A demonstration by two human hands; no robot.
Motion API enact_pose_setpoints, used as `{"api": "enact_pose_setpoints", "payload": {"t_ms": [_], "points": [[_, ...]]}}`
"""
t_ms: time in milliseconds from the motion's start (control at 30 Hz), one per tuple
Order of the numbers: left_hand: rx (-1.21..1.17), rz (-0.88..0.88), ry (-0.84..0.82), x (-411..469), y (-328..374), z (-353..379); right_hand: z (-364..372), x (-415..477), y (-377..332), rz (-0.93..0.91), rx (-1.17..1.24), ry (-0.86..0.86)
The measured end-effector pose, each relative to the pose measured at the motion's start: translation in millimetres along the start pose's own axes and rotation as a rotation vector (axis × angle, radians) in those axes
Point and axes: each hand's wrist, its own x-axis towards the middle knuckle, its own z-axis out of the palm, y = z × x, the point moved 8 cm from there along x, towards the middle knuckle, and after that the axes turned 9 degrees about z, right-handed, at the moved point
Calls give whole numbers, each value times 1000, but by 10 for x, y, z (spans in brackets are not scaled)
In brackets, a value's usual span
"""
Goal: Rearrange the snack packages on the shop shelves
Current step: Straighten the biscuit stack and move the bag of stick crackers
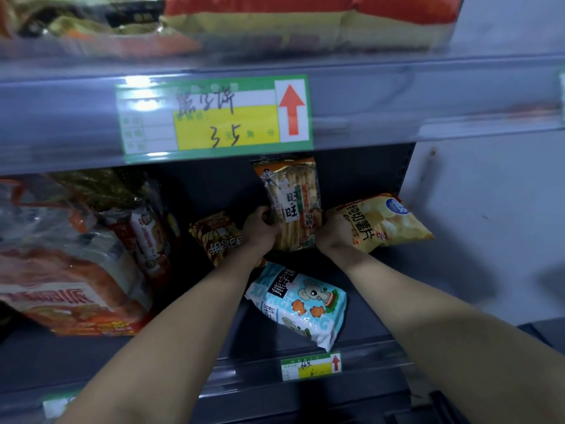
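Now my left hand (260,226) grips the rice cracker pack (293,203) upright, likely for show, while my right hand (334,233) holds the potato chip bag (386,223) aside.

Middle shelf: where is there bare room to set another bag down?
Bare shelf shows right of the bear biscuit bag, in front of the potato chip bag, and front left, before the big red packs. Crowded around the rice cracker pack.

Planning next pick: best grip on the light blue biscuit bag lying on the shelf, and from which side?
Probably its near end, from the front. The light blue biscuit bag lies flat with that corner at the shelf's front rail, clear of both arms; its far end is partly hidden by the left forearm.
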Motion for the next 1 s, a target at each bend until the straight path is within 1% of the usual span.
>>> {"api": "enact_pose_setpoints", "payload": {"t_ms": [267,367,467,600,667,733,833,1000], "points": [[15,-46,32,-276,111,-149,-157,-369,-71,-99,-47,-42],[0,-26,46,-428,258,-233,-236,-566,-166,-140,-65,-85],[-20,0,63,-635,459,-330,-342,-747,-267,-143,-98,-107],[-34,3,47,-958,662,-403,-481,-1019,-369,-165,-189,-160],[-70,-2,55,-1126,725,-442,-550,-1154,-383,-197,-167,-171],[-83,17,66,-1274,799,-495,-626,-1276,-342,-187,-90,-187],[-71,50,37,-1455,912,-577,-779,-1508,-327,-182,9,-216],[-52,110,0,-1719,1107,-744,-1029,-1923,-447,-246,92,-241]]}}
